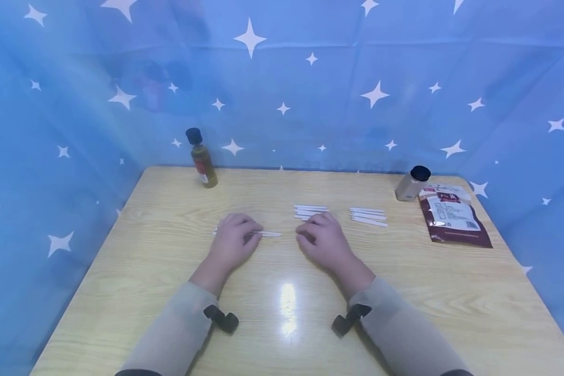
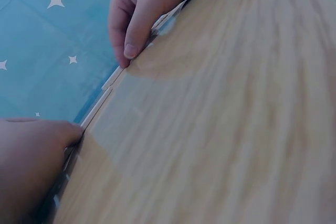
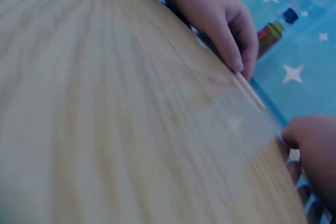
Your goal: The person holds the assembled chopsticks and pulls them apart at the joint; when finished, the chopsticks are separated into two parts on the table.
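Observation:
Near the middle of the table, my left hand [image 1: 235,237] holds thin white sticks [image 1: 271,234] low against the tabletop, its fingers bent over them. Their ends stick out on both sides of that hand. In the right wrist view, a white stick [image 3: 251,92] emerges from below the thumb and fingertips of the left hand [image 3: 226,24]. My right hand [image 1: 326,240] rests just right of these, loosely curled, with no stick visible between thumb and fingers. Just beyond it lies a row of white sticks [image 1: 310,208], partly hidden by the fingers. Another group of sticks [image 1: 367,216] lies farther right.
A dark-capped sauce bottle [image 1: 204,164] stands at the back left. At the back right, a black-lidded jar [image 1: 411,185] stands beside a maroon and white packet [image 1: 456,215]. A blue star-printed curtain [image 1: 282,78] hangs behind the wooden table [image 1: 136,292].

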### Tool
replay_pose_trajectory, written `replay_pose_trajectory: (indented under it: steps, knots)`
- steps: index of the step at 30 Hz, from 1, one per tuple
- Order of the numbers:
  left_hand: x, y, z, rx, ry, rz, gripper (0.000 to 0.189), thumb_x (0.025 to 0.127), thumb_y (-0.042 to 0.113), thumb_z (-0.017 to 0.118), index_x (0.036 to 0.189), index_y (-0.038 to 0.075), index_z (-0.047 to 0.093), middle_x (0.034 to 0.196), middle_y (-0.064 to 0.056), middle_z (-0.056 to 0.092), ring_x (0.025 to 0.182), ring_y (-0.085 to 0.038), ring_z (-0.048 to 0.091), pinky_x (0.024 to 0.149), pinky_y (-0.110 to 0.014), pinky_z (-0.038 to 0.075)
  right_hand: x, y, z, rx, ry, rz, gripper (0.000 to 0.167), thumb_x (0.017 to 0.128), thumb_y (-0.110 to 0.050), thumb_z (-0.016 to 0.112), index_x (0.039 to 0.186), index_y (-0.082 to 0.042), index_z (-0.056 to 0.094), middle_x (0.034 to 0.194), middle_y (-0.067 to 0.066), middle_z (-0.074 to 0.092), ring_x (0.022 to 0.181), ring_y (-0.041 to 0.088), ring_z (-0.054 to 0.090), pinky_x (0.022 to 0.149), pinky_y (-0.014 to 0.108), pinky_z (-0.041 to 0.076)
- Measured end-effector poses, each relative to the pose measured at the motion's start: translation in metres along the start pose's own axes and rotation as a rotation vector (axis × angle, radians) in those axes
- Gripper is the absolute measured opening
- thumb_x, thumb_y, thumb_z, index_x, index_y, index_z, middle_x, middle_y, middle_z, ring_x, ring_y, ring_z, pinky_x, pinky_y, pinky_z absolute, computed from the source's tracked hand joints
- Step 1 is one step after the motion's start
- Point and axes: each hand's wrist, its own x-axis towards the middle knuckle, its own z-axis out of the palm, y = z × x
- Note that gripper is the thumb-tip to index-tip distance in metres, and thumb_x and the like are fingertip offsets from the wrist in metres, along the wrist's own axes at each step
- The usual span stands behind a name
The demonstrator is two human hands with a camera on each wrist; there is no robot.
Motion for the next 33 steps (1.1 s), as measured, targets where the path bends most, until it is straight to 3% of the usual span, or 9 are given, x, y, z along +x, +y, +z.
replay_pose_trajectory:
  steps: [9,18,24,29,33]
  knots:
    - [0.004,0.002,0.0,0.026,-0.03,-0.022,0.011,0.097,0.022,0.08,0.106,0.018,0.083,0.103,0.005,0.07,0.102,-0.019,0.058,0.101,-0.043,0.043,0.01,-0.023,0.015,0.023,0.052,-0.067,0.015,0.091,-0.021,0.079,0.103,-0.012,0.083,0.101,0.002,0.073,0.099,0.025,0.06,0.094,0.045,0.049]
    - [0.003,0.004,0.0,0.014,-0.026,-0.025,0.01,0.096,0.021,0.082,0.105,0.018,0.083,0.102,0.005,0.071,0.102,-0.019,0.059,0.1,-0.042,0.044,0.018,-0.042,0.03,-0.058,0.022,0.06,0.016,0.095,-0.025,0.077,0.106,-0.015,0.083,0.1,-0.001,0.072,0.097,0.022,0.061,0.094,0.043,0.048]
    - [0.003,0.002,-0.001,0.011,-0.028,-0.023,0.01,0.096,0.023,0.08,0.105,0.019,0.083,0.104,0.006,0.071,0.103,-0.019,0.059,0.1,-0.042,0.044,0.022,-0.046,0.037,-0.048,0.001,0.075,0.014,0.098,-0.022,0.077,0.109,-0.017,0.083,0.102,-0.001,0.073,0.098,0.021,0.061,0.096,0.041,0.047]
    - [0.0,-0.011,-0.011,-0.027,-0.024,0.0,0.013,0.094,0.023,0.08,0.105,0.016,0.083,0.106,0.001,0.073,0.104,-0.023,0.062,0.096,-0.044,0.049,0.024,-0.046,0.04,0.001,0.02,0.115,0.007,0.095,-0.017,0.081,0.101,-0.017,0.083,0.098,-0.003,0.073,0.096,0.022,0.06,0.091,0.04,0.047]
    - [-0.006,-0.027,-0.025,-0.072,0.0,-0.004,0.014,0.091,0.019,0.084,0.104,0.013,0.083,0.105,-0.003,0.073,0.101,-0.025,0.064,0.09,-0.044,0.053,0.026,-0.049,0.039,0.04,-0.007,0.143,0.006,0.094,-0.016,0.081,0.1,-0.017,0.082,0.099,-0.002,0.073,0.099,0.023,0.061,0.095,0.043,0.047]
